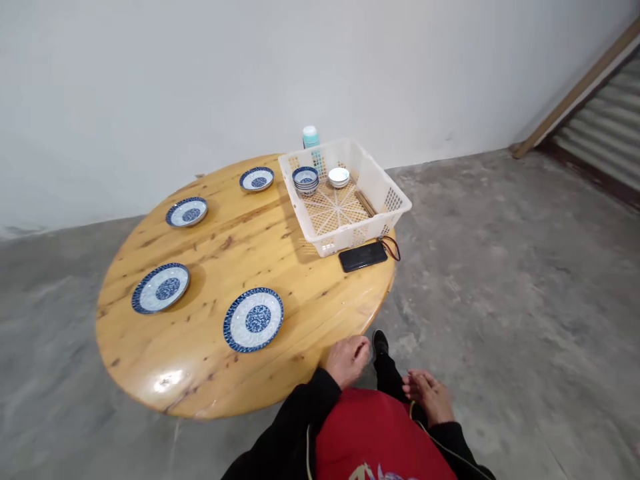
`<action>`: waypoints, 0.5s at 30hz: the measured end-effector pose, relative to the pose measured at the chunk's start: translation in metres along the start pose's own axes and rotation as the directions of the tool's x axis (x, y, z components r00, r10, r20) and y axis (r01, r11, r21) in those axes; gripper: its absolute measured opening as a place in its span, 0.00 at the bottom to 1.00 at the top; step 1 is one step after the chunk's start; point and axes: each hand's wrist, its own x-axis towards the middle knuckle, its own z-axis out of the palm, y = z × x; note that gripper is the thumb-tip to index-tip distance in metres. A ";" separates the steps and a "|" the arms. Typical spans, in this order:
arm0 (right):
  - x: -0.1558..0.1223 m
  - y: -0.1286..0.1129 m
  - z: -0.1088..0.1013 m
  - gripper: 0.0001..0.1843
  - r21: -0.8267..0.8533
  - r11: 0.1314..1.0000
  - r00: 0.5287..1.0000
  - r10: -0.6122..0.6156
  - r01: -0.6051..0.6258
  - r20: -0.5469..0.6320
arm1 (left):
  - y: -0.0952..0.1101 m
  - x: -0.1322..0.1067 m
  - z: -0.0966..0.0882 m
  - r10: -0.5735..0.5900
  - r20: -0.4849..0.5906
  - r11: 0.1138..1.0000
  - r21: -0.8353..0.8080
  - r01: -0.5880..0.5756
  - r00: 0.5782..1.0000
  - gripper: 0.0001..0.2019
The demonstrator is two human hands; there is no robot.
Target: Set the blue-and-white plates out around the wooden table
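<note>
My left hand [349, 360] hangs at the near edge of a round wooden table [215, 373], fingers loosely curled, holding nothing. My right hand [429, 393] is low beside my red apron, fingers stretched out, empty. Several blue-and-white plates lie on the table: one nearest my left hand [253, 319], one at the left [161, 287], two farther back [187, 212] [257, 179]. A white plastic basket [395, 199] at the table's right side holds a stack of blue-patterned bowls [305, 179] and a small white bowl [339, 177].
A black phone [363, 256] with a dark red cord lies just in front of the basket. A teal bottle with a white cap [311, 138] stands behind the basket. Grey concrete floor surrounds the table; a white wall is behind, a corrugated shutter at the far right.
</note>
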 end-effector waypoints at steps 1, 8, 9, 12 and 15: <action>0.012 -0.017 0.000 0.31 -0.016 1.000 1.000 -0.009 0.009 0.021 | 0.003 0.008 -0.001 -0.040 -0.041 0.999 -0.018 0.039 0.998 0.12; 0.087 -0.126 -0.021 0.26 -0.082 0.992 0.987 -0.083 0.096 0.139 | 0.031 0.058 0.015 -0.268 -0.320 0.958 -0.191 0.215 0.909 0.12; 0.097 -0.135 -0.026 0.25 -0.086 0.992 0.986 -0.081 0.095 0.149 | 0.035 0.063 0.019 -0.283 -0.338 0.953 -0.207 0.223 0.897 0.12; 0.125 -0.150 -0.040 0.25 -0.113 0.991 0.985 -0.050 0.069 0.163 | 0.048 0.074 0.029 -0.310 -0.341 0.947 -0.200 0.253 0.888 0.12; 0.148 -0.155 -0.046 0.27 -0.142 0.988 0.981 -0.027 0.055 0.191 | 0.057 0.080 0.032 -0.322 -0.319 0.944 -0.184 0.275 0.891 0.12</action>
